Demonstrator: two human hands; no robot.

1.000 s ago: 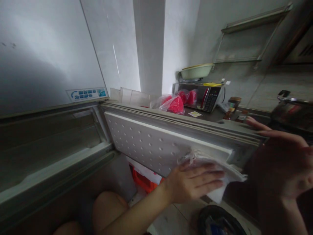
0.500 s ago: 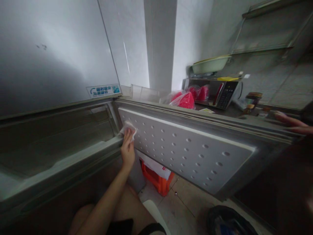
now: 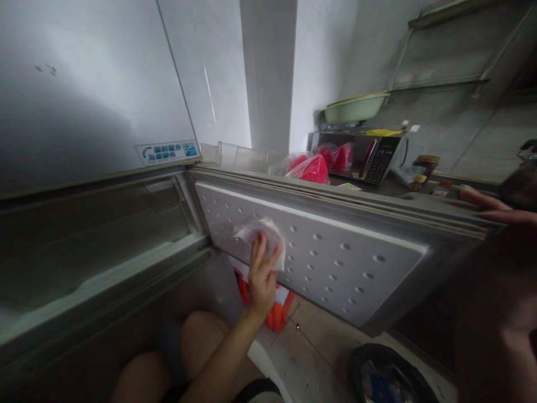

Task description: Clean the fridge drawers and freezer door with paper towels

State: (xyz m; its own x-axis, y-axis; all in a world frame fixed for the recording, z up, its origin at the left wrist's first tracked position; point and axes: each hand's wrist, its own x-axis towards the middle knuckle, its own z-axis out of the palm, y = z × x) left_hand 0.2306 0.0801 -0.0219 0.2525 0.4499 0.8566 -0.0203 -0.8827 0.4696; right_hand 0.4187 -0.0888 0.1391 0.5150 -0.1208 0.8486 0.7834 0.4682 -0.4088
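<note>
Behind the open freezer door (image 3: 335, 263), red bags (image 3: 314, 168) sit before a microwave (image 3: 371, 158).

Soft white cloth (image 3: 262, 235), matt dimpled plastic door liner (image 3: 327, 252), glossy microwave (image 3: 364, 159), tiled floor (image 3: 310, 364)

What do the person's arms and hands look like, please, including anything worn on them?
Both hands are ungloved. The left hand shows no ring or watch, and its forearm is sleeveless as far as visible. The right hand also shows no rings; its arm is dark and blurred, so a sleeve or wristband cannot be told.
</note>
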